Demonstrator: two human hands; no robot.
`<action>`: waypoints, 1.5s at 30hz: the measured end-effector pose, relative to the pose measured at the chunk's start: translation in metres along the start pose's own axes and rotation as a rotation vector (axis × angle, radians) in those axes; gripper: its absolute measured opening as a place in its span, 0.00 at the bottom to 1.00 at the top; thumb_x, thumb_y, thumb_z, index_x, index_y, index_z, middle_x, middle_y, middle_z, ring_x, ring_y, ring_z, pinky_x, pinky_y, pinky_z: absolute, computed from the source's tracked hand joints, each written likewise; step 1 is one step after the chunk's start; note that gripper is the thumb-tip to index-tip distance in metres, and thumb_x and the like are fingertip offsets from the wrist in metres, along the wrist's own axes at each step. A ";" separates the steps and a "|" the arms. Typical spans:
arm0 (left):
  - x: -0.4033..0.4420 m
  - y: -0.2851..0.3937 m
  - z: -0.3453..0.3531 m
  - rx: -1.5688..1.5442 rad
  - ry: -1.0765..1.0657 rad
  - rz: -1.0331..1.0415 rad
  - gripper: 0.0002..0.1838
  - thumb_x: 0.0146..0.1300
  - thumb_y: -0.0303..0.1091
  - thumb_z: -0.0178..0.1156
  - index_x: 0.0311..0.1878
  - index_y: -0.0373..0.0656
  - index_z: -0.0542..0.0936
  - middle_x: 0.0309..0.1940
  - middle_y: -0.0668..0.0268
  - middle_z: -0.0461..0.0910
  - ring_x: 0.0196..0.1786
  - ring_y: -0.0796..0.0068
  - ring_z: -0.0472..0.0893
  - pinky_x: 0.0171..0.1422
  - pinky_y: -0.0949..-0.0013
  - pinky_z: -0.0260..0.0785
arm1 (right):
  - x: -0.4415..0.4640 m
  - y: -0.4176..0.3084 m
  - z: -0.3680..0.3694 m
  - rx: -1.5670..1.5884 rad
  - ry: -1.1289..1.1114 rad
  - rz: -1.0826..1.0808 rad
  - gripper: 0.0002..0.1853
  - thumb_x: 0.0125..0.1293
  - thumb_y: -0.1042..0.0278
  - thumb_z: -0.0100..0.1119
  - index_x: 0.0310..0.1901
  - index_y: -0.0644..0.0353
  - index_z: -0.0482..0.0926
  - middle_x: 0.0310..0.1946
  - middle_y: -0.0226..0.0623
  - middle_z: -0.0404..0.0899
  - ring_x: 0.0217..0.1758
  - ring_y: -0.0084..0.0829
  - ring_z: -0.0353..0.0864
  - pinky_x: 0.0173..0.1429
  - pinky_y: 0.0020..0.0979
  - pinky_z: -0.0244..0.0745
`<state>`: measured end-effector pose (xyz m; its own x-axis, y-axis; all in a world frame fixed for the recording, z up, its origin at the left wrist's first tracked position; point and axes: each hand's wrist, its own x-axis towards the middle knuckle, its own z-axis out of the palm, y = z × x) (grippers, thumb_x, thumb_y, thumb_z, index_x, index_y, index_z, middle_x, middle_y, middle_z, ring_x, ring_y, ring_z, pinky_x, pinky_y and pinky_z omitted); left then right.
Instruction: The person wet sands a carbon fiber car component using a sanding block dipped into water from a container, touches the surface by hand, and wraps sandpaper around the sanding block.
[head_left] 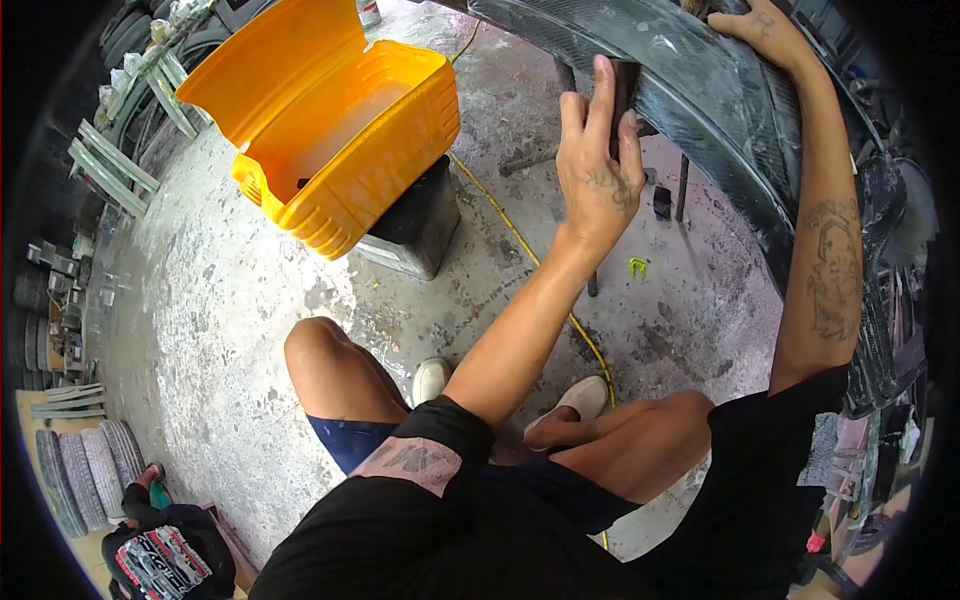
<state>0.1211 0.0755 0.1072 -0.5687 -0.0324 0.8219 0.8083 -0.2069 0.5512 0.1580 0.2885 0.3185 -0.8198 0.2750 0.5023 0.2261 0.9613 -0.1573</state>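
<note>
1. Panel (730, 110), black, curved and smudged with gray, is filling the top right of your view and bending down along the right side.
2. Your left hand (600, 165) is pinching a dark block (627, 88) between the thumb and the fingers, and one finger is pointing up along it.
3. That dark block is sitting right at the near edge of the panel. Your fingers are hiding part of it, so I can't tell how much of it is touching.
4. Your right hand (763, 30) is resting on the panel, farther over, with its thumb sticking out to the side. The top of the view is cutting off its fingers, so I can't tell if they are spread or pressed together.
5. Thin dark legs (683, 190) are standing below the panel.
6. A big yellow tub (400, 150) is sitting on a black box (430, 215), to the left of your hands. Something pale is showing inside the tub.
7. A yellow cord (512, 228) is running across the gray floor (220, 350), passing behind your left arm and by your right shoe (588, 397).
8. Low on the left, another person (165, 560) in a black top is staying near some tires (78, 475).
</note>
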 end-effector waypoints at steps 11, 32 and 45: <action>0.014 -0.003 -0.008 -0.050 -0.083 0.049 0.32 0.73 0.19 0.58 0.80 0.41 0.69 0.52 0.44 0.79 0.54 0.48 0.80 0.60 0.58 0.74 | -0.010 -0.014 -0.004 0.033 -0.038 -0.003 0.40 0.51 0.59 0.77 0.68 0.60 0.76 0.58 0.48 0.85 0.62 0.40 0.83 0.68 0.38 0.75; 0.148 -0.066 -0.012 0.237 -0.170 0.012 0.30 0.71 0.31 0.61 0.77 0.43 0.72 0.65 0.30 0.74 0.66 0.31 0.76 0.71 0.46 0.70 | 0.030 0.004 -0.017 -0.026 -0.042 -0.050 0.39 0.44 0.60 0.79 0.63 0.65 0.84 0.52 0.52 0.89 0.51 0.38 0.89 0.61 0.36 0.81; 0.050 -0.043 -0.006 -0.030 -0.057 0.142 0.33 0.65 0.21 0.67 0.75 0.44 0.77 0.35 0.57 0.68 0.38 0.60 0.73 0.47 0.65 0.71 | 0.008 -0.006 -0.005 0.008 0.023 -0.026 0.41 0.44 0.60 0.77 0.65 0.59 0.83 0.47 0.53 0.90 0.45 0.36 0.87 0.54 0.35 0.80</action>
<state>0.0574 0.0770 0.1236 -0.4386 -0.0083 0.8987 0.8748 -0.2331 0.4248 0.1531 0.2846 0.3276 -0.8130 0.2499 0.5260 0.2001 0.9681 -0.1506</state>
